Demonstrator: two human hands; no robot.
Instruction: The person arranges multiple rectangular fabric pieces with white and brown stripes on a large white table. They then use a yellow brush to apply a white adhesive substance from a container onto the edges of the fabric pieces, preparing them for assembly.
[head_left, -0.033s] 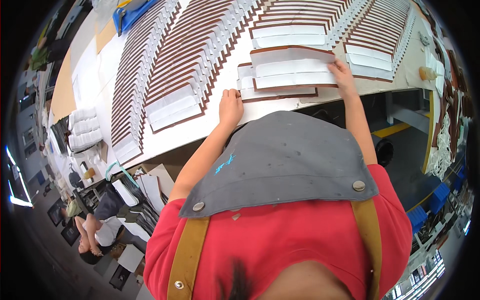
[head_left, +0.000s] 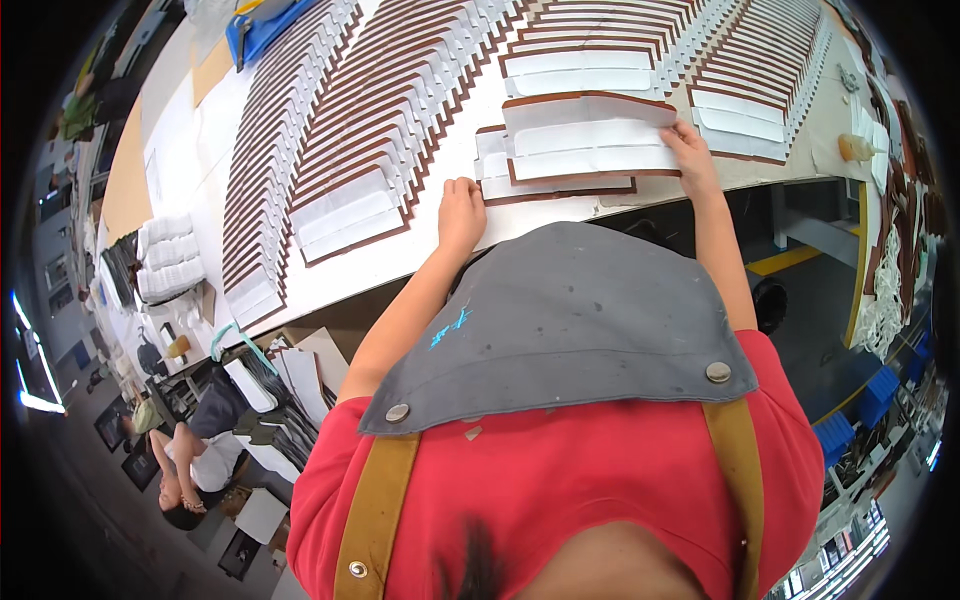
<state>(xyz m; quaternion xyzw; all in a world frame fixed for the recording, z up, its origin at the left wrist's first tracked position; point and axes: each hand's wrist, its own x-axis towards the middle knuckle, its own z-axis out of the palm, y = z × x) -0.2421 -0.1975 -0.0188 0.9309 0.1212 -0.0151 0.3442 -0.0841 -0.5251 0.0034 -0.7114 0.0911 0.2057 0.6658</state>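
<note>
Right hand (head_left: 695, 165) grasping the right end of a brown-edged white panel (head_left: 590, 140) above a second panel (head_left: 492, 155) at the worktable's (head_left: 370, 255) front edge; left hand (head_left: 462, 212) beside the latter, grip indeterminable. Overlapping panel rows (head_left: 380, 110) stand arranged; these two appear unplaced.

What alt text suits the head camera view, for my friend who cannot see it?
A person's right hand holds a white panel with brown edges by its right end, over a similar panel on a pale table; the left hand is at the lower panel's left end. Overlapping rows of matching panels lie to both sides.
</note>
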